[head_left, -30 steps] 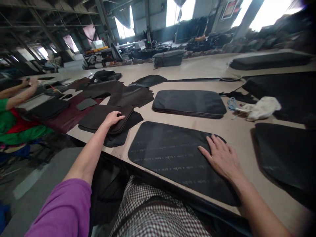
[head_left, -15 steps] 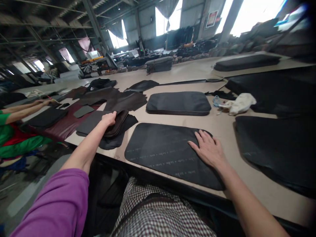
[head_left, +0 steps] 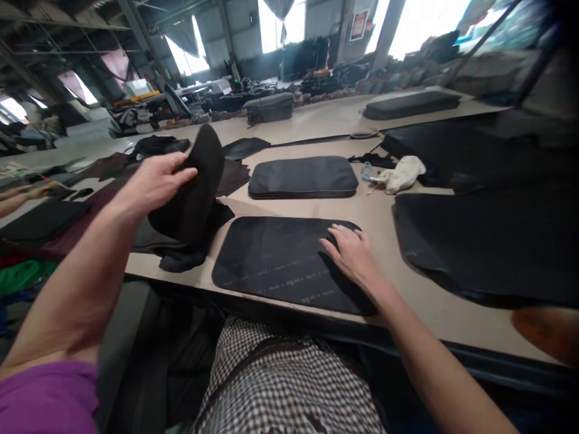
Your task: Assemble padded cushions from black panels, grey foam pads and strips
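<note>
My left hand (head_left: 158, 181) is closed on the edge of a dark, round-cornered leather-like panel (head_left: 203, 175), lifted and bent upright over the pile at the left. Below it, a black scrap (head_left: 183, 259) pokes out at the table's front edge. My right hand (head_left: 353, 250) hovers over or rests on the right part of a large black panel (head_left: 275, 259), fingers stretched out; I cannot tell whether it presses down. That panel lies flat before me, with rows of pale printed marks. Behind it sits a neat stack of black panels (head_left: 303, 176).
A white cloth bundle (head_left: 404, 175) with a blue cord (head_left: 366, 172) lies right of the stack. Large black sheets (head_left: 488, 247) cover the table's right side. A blurred orange-brown shape (head_left: 547, 331) shows at the right edge. At far left are another person's arms (head_left: 31, 196).
My left hand has raised a dark panel from the left pile, bending it upright. My right hand stays at the large panel's right part. The view has shifted to the right.
</note>
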Available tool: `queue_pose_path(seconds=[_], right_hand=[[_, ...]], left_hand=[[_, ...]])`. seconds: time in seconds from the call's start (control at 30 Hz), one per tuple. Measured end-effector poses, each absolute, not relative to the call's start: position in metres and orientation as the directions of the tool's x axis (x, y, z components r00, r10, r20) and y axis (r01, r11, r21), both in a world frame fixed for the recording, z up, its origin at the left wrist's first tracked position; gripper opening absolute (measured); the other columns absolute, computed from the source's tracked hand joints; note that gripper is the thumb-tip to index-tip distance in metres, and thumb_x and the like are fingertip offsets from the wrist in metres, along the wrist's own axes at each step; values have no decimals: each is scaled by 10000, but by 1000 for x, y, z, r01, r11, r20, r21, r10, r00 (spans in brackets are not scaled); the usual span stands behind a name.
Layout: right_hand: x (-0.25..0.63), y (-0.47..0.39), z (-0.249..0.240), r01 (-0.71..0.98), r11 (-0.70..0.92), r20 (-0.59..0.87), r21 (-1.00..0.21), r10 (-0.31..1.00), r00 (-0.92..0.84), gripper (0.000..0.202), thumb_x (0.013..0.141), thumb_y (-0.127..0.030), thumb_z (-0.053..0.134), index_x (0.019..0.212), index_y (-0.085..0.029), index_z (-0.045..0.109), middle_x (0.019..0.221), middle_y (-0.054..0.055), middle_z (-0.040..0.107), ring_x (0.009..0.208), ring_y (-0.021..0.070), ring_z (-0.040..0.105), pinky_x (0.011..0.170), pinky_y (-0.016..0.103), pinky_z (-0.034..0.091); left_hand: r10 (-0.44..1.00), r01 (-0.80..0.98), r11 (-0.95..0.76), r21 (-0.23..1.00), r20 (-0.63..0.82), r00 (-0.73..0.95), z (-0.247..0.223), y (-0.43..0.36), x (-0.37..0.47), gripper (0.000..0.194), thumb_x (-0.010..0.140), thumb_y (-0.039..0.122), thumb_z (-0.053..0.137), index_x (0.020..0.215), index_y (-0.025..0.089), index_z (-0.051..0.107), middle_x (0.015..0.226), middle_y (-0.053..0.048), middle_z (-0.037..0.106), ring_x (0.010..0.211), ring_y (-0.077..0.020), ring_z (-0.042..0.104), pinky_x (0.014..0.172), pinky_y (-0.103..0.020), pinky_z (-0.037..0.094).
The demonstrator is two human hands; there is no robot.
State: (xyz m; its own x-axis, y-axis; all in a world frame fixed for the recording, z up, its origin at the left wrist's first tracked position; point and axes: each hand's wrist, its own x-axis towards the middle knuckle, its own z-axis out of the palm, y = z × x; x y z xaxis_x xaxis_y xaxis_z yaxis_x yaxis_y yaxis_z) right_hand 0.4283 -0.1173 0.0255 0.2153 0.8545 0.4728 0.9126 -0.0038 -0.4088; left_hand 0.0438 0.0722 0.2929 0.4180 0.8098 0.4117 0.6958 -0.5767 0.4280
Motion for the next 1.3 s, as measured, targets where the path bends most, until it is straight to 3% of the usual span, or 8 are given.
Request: queue_pose_path(seconds=[0.07, 0.17, 0.27, 0.37, 0.57, 0.73, 0.9, 1.3], right_hand=[[419, -118, 36, 734, 26, 361, -679, 881, 304, 585, 1050, -620, 496, 1388, -164, 638, 1426, 189, 637, 1312, 340, 606, 1157, 566, 435], [411, -120, 50, 330, 2, 149, -944, 894, 423, 667, 970, -737, 603, 1421, -245, 612, 1419, 119, 656, 1304, 313, 624, 1114, 508, 517], [415, -129, 60, -49, 93, 62, -994, 894, 444, 634, 982, -772, 550, 1346, -261, 641, 1353, 87, 694, 1276, 304, 648, 1043, 499, 581], [429, -149, 64, -211, 210, 61, -955, 833, 550, 537, 906, -712, 709, 1161, -241, 680, 1161, 75, 759, 1100, 310, 725, 931, 483, 637], [451, -201, 39, -99, 26, -53, -995, 698, 714, 560, 673, -571, 947, 1020, -227, 675, 948, 51, 772, 823, 263, 732, 750, 385, 624], [451, -217, 19, 365, -285, 76, -886, 688, 722, 742, 709, -708, 818, 1201, -176, 664, 797, 27, 695, 731, 246, 653, 694, 368, 516], [448, -213, 20, 616, -473, 144, -630, 709, 691, 703, 832, -690, 618, 1317, -182, 654, 837, 39, 671, 782, 279, 648, 681, 370, 414], [448, -204, 27, 671, -496, 160, -551, 727, 668, 593, 859, -610, 635, 1276, -190, 674, 758, 15, 632, 730, 266, 622, 648, 345, 379]], left_hand=[[761, 453, -647, 614, 474, 444, 312, 44, 50, 446, 943, 383, 675, 1299, 114, 688, 1101, 33, 745, 1168, -282, 708, 995, -528, 525], [707, 225, -702, 675, 625, 330, 318, 20, 56, 485, 979, 298, 554, 1423, 105, 588, 1221, 66, 710, 1328, -314, 588, 957, -536, 459], [758, 103, -638, 764, 598, 261, 288, 23, 58, 516, 945, 355, 636, 1418, 149, 613, 1231, 47, 737, 1369, -327, 576, 966, -502, 532], [903, 21, -365, 931, 349, 251, 225, 37, 58, 566, 811, 486, 821, 1276, 187, 696, 1136, -4, 789, 1165, -274, 720, 929, -410, 641], [957, 273, 33, 961, -109, 269, 92, 49, 44, 598, 634, 639, 888, 962, 179, 691, 843, -36, 759, 776, -203, 706, 681, -292, 582], [959, 801, -211, 560, -42, 282, 59, 53, 32, 508, 787, 725, 689, 755, 229, 581, 669, 1, 632, 701, -209, 633, 612, -277, 417], [962, 947, -261, 186, -33, 272, 63, 58, 37, 491, 914, 729, 493, 832, 252, 575, 789, -57, 688, 796, -276, 674, 639, -306, 360], [965, 963, -259, 76, -24, 262, 69, 69, 47, 515, 928, 744, 490, 941, 257, 661, 930, -90, 759, 930, -322, 723, 745, -343, 484]])
